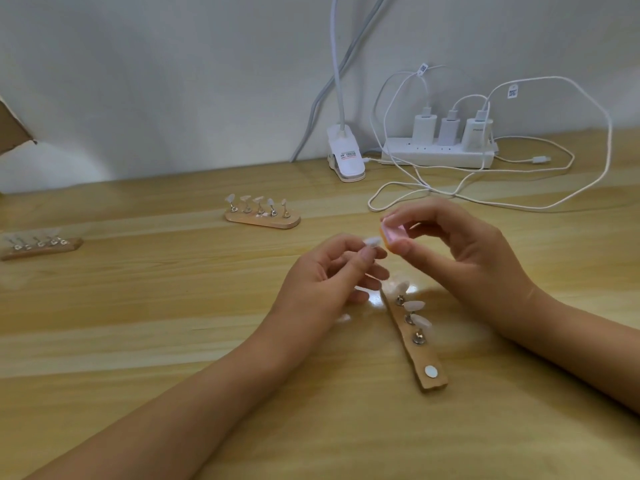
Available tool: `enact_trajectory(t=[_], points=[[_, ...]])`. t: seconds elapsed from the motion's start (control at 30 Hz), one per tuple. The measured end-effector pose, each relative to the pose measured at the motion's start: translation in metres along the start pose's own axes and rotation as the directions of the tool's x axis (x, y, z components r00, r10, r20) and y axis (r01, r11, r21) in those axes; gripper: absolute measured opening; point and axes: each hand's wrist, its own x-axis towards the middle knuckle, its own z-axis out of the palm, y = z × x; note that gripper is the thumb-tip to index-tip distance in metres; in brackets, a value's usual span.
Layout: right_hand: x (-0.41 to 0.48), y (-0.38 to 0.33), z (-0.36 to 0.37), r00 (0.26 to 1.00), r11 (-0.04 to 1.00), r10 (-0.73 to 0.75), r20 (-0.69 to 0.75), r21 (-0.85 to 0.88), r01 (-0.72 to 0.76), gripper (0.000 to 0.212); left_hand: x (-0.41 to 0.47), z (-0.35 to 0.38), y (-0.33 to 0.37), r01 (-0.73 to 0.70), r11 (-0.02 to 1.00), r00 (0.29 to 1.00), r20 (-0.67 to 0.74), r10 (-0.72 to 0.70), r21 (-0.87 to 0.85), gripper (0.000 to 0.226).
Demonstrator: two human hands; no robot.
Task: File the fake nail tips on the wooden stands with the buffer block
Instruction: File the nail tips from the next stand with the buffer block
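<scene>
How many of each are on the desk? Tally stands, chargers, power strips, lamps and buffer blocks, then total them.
Wooden stands: 3
Chargers: 3
Power strip: 1
Clip lamp: 1
Buffer block: 1
Total: 9

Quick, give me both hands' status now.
Left hand: closed, pinching a small white fake nail tip on its holder.
Right hand: closed, gripping the pink buffer block.
</scene>
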Motion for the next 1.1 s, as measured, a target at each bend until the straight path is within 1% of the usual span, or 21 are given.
enact_trajectory(t=[0.07, 0.1, 0.2, 0.23, 0.33, 0.37, 0.43, 0.53, 0.67, 0.77, 0.87, 0.97, 1.03, 1.1], points=[[0.0, 0.0, 0.0, 0.999, 0.999, -0.03, 0.028, -0.022, 0.031, 0.021, 0.0, -0.001, -0.001, -0.032, 0.999, 0.999, 0.0, 0.032, 0.022, 0.015], [0.0, -0.001, -0.001, 0.999, 1.0, -0.023, 0.033, -0.007, 0.023, 0.02, -0.001, -0.001, -0.002, -0.044, 0.999, 0.999, -0.006, 0.044, 0.031, 0.016], [0.001, -0.002, -0.002, 0.993, 0.98, 0.116, -0.018, 0.166, -0.111, 0.022, 0.0, -0.001, -0.003, -0.056, 0.998, 0.998, -0.021, 0.057, 0.043, 0.015], [0.001, -0.002, -0.002, 0.991, 0.972, 0.135, -0.019, 0.198, -0.129, 0.023, 0.0, -0.001, -0.002, -0.054, 0.997, 0.998, -0.023, 0.055, 0.047, 0.014], [0.0, -0.005, 0.001, 0.994, 0.984, 0.105, 0.038, 0.144, -0.11, 0.021, 0.0, -0.001, -0.002, -0.055, 0.996, 0.998, -0.03, 0.058, 0.074, 0.011], [0.0, -0.005, 0.001, 0.991, 0.983, 0.123, 0.042, 0.132, -0.128, 0.022, 0.0, -0.001, -0.002, -0.059, 0.995, 0.997, -0.034, 0.062, 0.082, 0.01], [0.0, -0.008, 0.002, 0.978, 0.96, 0.207, 0.016, 0.19, -0.206, 0.021, -0.001, -0.001, -0.002, -0.07, 0.994, 0.996, -0.05, 0.075, 0.089, 0.011], [-0.001, -0.013, 0.005, 0.964, 0.921, 0.262, 0.046, 0.288, -0.264, 0.022, -0.002, -0.001, -0.001, -0.078, 0.99, 0.995, -0.058, 0.085, 0.119, 0.017], [0.002, -0.015, 0.003, 0.942, 0.901, 0.333, 0.039, 0.282, -0.33, 0.026, -0.002, -0.002, -0.003, -0.086, 0.985, 0.993, -0.062, 0.096, 0.15, 0.008], [0.002, -0.017, 0.003, 0.951, 0.9, 0.304, 0.051, 0.311, -0.305, 0.025, -0.002, -0.002, -0.003, -0.087, 0.983, 0.994, -0.054, 0.097, 0.163, 0.009], [0.001, -0.016, 0.004, 0.944, 0.899, 0.324, 0.059, 0.293, -0.327, 0.023, -0.003, 0.0, -0.002, -0.095, 0.981, 0.994, -0.042, 0.104, 0.17, 0.009], [0.001, -0.016, 0.003, 0.955, 0.909, 0.292, 0.056, 0.293, -0.295, 0.023, -0.004, 0.0, 0.0, -0.091, 0.981, 0.994, -0.047, 0.101, 0.169, 0.01], [0.001, -0.015, 0.002, 0.942, 0.906, 0.328, 0.067, 0.262, -0.334, 0.024, -0.005, 0.0, 0.0, -0.088, 0.981, 0.995, -0.039, 0.096, 0.174, 0.009], [0.001, -0.016, 0.003, 0.938, 0.897, 0.342, 0.06, 0.277, -0.345, 0.023, -0.005, 0.0, 0.0, -0.087, 0.983, 0.994, -0.044, 0.095, 0.164, 0.008]])
